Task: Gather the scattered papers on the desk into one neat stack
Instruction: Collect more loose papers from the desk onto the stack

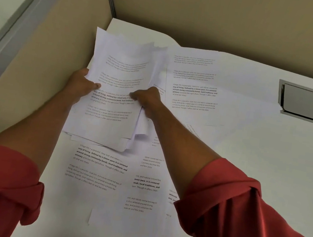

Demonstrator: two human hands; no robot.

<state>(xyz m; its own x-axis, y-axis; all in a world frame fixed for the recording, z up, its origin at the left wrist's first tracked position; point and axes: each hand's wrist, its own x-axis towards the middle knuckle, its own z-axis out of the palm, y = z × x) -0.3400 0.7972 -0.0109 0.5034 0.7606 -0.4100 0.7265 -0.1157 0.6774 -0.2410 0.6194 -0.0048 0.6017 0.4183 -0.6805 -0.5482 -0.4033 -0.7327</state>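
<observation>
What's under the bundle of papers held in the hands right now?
Below the bundle, gripped by the left hand and right hand, loose printed sheets lie on the desk, showing past its near and right edges. Whatever sits directly beneath it is covered.

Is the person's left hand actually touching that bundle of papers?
Touching. The head view shows the left hand gripping the bundle of papers at its left edge, thumb lying across the top sheet.

Matt white paper sheets (pixel 115 98), smooth pale desk (pixel 265 150), brushed-metal grommet (pixel 309 104)
</observation>
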